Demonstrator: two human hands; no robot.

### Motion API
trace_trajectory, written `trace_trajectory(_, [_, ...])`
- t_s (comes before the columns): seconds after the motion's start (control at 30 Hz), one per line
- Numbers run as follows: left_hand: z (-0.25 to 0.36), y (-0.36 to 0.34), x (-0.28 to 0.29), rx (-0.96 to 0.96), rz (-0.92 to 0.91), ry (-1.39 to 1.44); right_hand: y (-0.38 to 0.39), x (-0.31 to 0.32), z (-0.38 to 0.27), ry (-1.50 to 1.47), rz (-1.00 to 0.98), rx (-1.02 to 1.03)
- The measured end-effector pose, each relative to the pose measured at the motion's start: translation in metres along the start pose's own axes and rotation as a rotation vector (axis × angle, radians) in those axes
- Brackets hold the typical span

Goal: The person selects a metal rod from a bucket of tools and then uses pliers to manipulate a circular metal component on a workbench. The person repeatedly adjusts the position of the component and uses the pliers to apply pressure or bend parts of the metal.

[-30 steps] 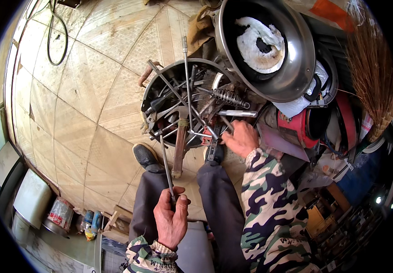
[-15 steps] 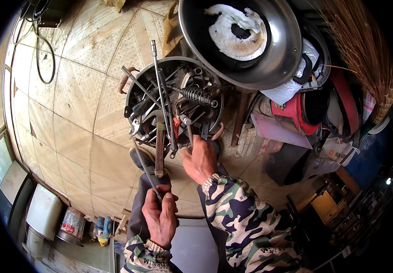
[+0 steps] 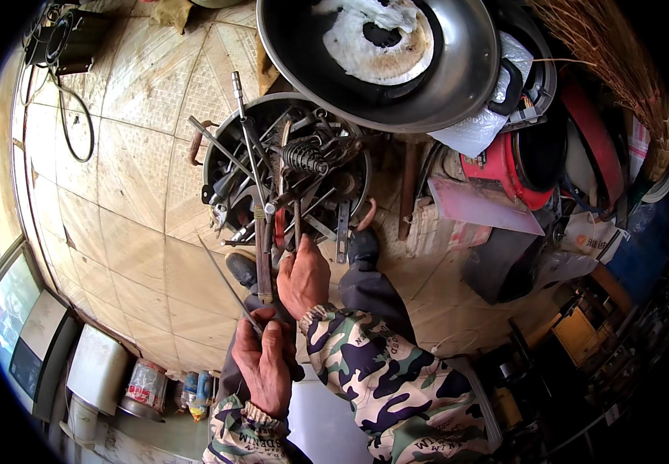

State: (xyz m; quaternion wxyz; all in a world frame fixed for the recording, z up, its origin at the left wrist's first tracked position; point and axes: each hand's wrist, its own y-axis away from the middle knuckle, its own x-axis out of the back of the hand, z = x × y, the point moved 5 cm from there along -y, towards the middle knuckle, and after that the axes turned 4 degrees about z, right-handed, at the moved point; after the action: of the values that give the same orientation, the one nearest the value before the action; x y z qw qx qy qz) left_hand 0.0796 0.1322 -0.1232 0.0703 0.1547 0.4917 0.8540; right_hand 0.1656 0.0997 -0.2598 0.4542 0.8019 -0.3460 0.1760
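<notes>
My left hand point(image 3: 266, 356) is closed around a long thin metal rod point(image 3: 222, 274), which slants up and left. Just above and right of it, my right hand point(image 3: 303, 282) grips the shaft of a metal tool point(image 3: 297, 220) at the front of a round metal basin point(image 3: 363, 178) heaped with tools. Among them are a long socket extension point(image 3: 241, 104), a coil spring point(image 3: 303, 157) and a wooden-handled tool point(image 3: 265, 286) wrapped near its head, which sticks out over the front rim beside my hands. What the far end of the gripped shaft is like is unclear.
A large steel pan point(image 3: 466, 73) with white material point(image 3: 377, 54) lies behind right. A red appliance point(image 3: 504, 178) and straw broom point(image 3: 613, 46) stand right. A cable point(image 3: 79, 108) lies on the tiles at upper left; containers point(image 3: 98, 363) line the lower left. My feet point(image 3: 364, 247) flank the basin front.
My right hand has moved left, closer to my left hand, with its fingers round the shaft. My left hand still holds the rod. The whole view has shifted slightly, carrying the pan leftward.
</notes>
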Motion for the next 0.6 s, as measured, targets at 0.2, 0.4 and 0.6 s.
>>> trace_trajectory(0.2, [-0.001,0.002,-0.005,0.018,0.004,0.027,0.01,-0.02,0.032,-0.055,0.078,-0.064])
trace_trajectory(0.4, [-0.003,0.002,0.001,0.023,0.015,0.028,0.003,-0.051,0.088,-0.143,-0.038,-0.219])
trace_trajectory(0.6, [-0.004,0.001,0.006,0.044,0.005,0.041,-0.007,-0.009,0.093,-0.027,-0.077,-0.176])
